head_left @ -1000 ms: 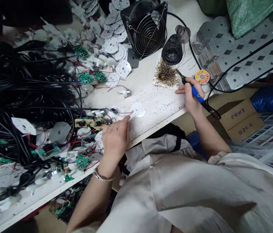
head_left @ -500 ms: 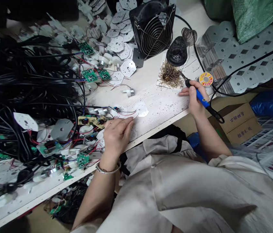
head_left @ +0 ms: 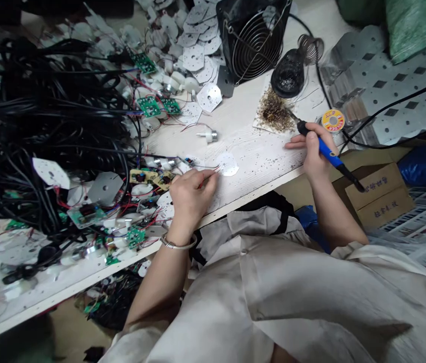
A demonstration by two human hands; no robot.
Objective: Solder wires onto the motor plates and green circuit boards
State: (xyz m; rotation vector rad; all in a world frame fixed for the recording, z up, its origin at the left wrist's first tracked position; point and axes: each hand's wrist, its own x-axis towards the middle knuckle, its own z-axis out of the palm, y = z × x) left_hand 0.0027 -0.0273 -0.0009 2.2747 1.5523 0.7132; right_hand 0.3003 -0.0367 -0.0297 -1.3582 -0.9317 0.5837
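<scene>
Right hand (head_left: 316, 157) clamped around soldering iron (head_left: 328, 151); left hand (head_left: 189, 197) pinched together on red wires (head_left: 208, 167).
Iron's tip lies ahead of its grip, at brown grains (head_left: 275, 112); solder spool (head_left: 332, 121) just beside; white plate (head_left: 228, 165) just beyond the left fingertips.

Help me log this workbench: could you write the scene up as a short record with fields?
Left hand: fingers by thin red wires; grip unclear
Right hand: holding blue iron, tip at brown debris
Beside right hand: solder spool
Beyond debris: black fan
Left side: black cables, green boards
Right side: metal plates
</scene>
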